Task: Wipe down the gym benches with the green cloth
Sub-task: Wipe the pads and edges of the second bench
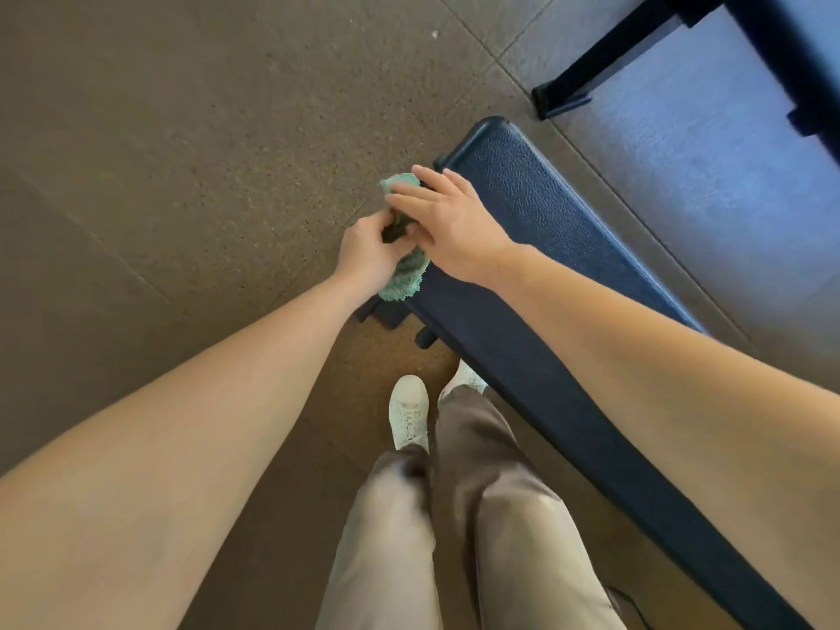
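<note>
Both hands [411, 238] on green cloth [406, 275]

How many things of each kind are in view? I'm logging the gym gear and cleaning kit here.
Benches: 2, the near dark blue bench and a second bench at the top right, only partly in view.
Cloths: 1, the green cloth, held by the left hand and right hand.
Total: 3

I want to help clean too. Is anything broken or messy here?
Nothing looks broken or spilled. Both hands, left hand and right hand, hold the green cloth at the edge of the dark blue bench.
</note>
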